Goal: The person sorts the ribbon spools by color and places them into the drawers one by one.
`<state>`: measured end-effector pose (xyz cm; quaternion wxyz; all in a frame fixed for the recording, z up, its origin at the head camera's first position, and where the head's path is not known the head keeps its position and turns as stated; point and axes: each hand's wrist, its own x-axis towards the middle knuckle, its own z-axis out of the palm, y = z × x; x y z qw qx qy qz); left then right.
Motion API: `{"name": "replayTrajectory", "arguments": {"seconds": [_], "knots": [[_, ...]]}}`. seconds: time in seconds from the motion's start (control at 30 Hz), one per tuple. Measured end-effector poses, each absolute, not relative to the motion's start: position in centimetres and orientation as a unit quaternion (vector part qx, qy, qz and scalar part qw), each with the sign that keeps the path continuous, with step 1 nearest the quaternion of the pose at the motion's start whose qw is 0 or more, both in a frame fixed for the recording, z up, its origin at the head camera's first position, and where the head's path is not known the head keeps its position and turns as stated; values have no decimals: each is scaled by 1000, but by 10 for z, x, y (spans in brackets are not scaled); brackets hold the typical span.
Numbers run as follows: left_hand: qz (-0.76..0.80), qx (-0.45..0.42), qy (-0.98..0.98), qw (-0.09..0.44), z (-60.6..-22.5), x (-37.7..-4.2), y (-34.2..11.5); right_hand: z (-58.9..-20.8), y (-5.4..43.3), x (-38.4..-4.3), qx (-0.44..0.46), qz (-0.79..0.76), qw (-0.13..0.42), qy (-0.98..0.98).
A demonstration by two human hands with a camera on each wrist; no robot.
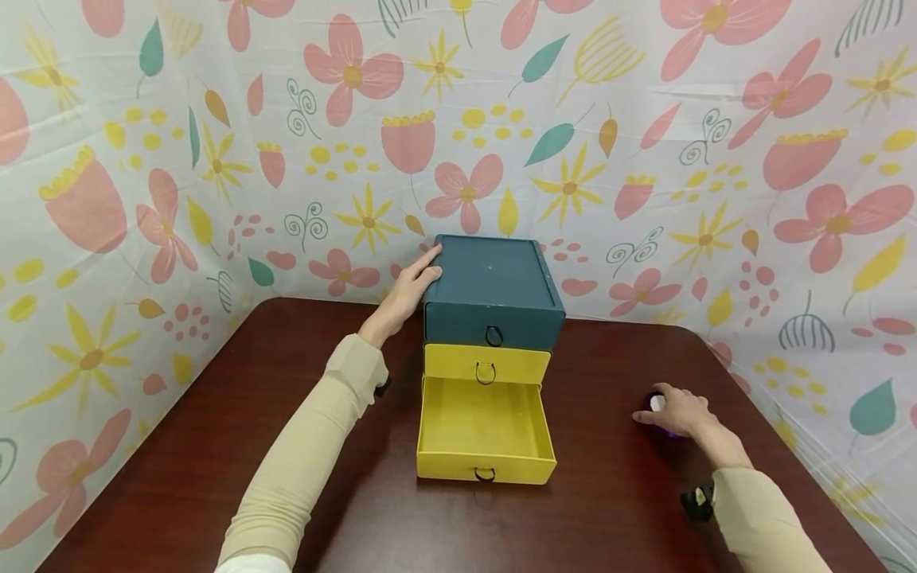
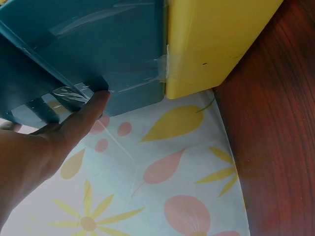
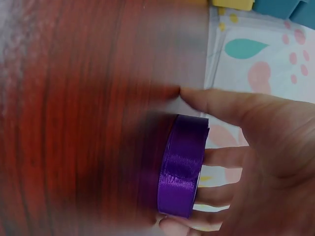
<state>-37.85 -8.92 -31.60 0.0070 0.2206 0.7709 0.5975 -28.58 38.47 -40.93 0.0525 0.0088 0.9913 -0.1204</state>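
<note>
A drawer unit with a dark blue top stands on the table. Its upper drawer front is blue, the two below yellow. The lowest yellow drawer is pulled out, its bare bottom showing. My left hand rests against the unit's upper left edge; in the left wrist view an extended finger touches the blue side. On the right, my right hand reaches over a roll of purple ribbon. In the right wrist view its fingers spread around the roll, with the thumb apart from it. The hand partly hides the roll in the head view.
The dark red-brown wooden table extends around the unit. A white cloth with flowers and leaves hangs behind and along both sides. Small black loops serve as handles on the drawer fronts.
</note>
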Motion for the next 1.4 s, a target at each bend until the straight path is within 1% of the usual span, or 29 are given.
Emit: {"name": "replayTrajectory", "arguments": {"seconds": [0.13,0.33,0.73,0.9,1.07,1.4], "knots": [[596,224,771,-2,-318,-380,-89,-412,385,-287,-6,-113,30,993],[598,225,769,-1,-317,-378,-88,-410,379,-285,-18,-115,22,993],[599,221,769,9,-312,-373,-88,-394,345,-269,-72,-140,-17,987],[598,222,770,21,-297,-357,-88,-387,328,-263,-102,-153,-35,982],[595,219,773,17,-293,-350,-88,-377,310,-256,-127,-171,-35,976],[597,223,770,17,-294,-352,-88,-362,269,-244,-150,-184,-27,971]]}}
